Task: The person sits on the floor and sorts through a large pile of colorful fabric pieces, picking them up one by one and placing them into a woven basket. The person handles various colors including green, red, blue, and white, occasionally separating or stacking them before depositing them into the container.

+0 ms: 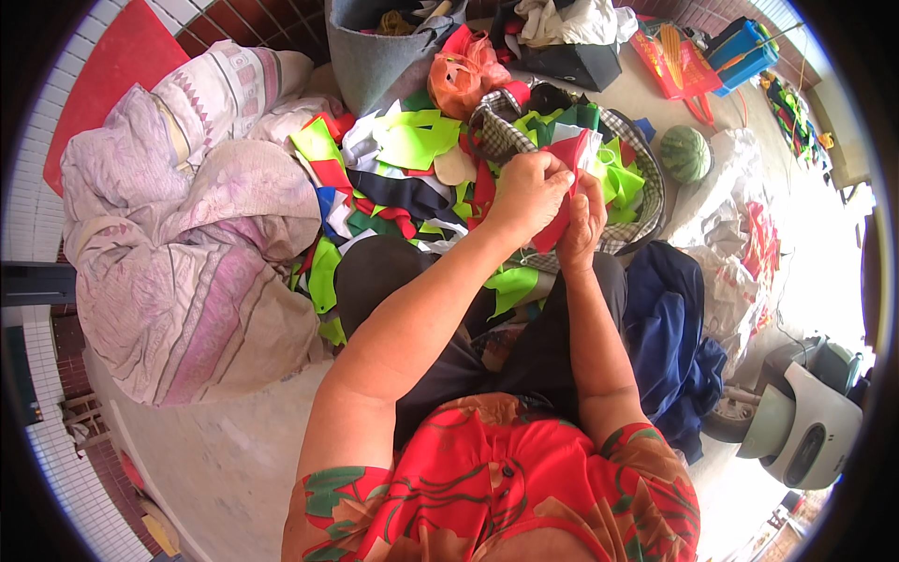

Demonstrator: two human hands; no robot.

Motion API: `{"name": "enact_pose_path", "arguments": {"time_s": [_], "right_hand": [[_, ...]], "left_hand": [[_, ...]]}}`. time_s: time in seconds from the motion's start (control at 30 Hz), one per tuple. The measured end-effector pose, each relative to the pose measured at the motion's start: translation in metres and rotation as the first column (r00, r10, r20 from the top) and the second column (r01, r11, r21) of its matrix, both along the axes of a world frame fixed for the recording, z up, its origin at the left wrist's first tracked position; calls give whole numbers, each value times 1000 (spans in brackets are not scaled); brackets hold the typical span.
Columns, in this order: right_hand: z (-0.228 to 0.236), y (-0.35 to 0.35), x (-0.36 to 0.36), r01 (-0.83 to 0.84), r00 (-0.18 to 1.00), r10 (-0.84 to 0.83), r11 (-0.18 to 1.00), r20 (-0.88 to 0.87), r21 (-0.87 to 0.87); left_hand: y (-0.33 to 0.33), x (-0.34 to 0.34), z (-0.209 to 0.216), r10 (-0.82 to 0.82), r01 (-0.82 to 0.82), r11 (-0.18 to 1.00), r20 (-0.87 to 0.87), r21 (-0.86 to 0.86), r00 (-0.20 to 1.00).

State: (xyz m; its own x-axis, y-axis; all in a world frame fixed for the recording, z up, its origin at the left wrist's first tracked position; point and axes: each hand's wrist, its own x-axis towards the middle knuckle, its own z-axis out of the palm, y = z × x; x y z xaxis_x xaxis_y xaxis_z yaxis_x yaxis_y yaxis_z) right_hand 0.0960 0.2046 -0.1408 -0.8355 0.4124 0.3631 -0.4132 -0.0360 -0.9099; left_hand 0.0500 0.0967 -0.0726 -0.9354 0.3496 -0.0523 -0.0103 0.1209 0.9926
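Note:
My left hand (pixel 529 195) is closed, thumb and fingers pinching the upper part of a red piece of cloth (pixel 551 232) with a white edge. On the other side of the cloth, my right hand (pixel 582 223) grips it along its edge. The cloth is held upright above my knees. Just beyond it lies a black-and-white checked cloth bag (pixel 648 201) with lime-green scraps (pixel 618 176) in it. To the left of my hands spreads a heap of fabric scraps (pixel 412 136) in lime, red, white, navy and green.
At the left rests a big bundle of pale patterned cloth (pixel 187 253). A grey felt container (pixel 379 70) and an orange bag (pixel 465 75) stand beyond the scraps. Rightward are a watermelon (pixel 685 155), white plastic sacks (pixel 726 244), dark blue cloth (pixel 665 328) and a wheeled grey-white machine (pixel 805 417).

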Motion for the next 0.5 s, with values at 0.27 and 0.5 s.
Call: {"name": "enact_pose_path", "arguments": {"time_s": [0.27,0.5], "right_hand": [[-5,1,-1,-62,992,90,959,90,-277],[15,1,-8,-135,981,194,756,22,-641]], "left_hand": [[3,-3,-2,39,-66,986,-178,-152,983],[-13,-17,10,97,-138,967,191,212,977]]}}
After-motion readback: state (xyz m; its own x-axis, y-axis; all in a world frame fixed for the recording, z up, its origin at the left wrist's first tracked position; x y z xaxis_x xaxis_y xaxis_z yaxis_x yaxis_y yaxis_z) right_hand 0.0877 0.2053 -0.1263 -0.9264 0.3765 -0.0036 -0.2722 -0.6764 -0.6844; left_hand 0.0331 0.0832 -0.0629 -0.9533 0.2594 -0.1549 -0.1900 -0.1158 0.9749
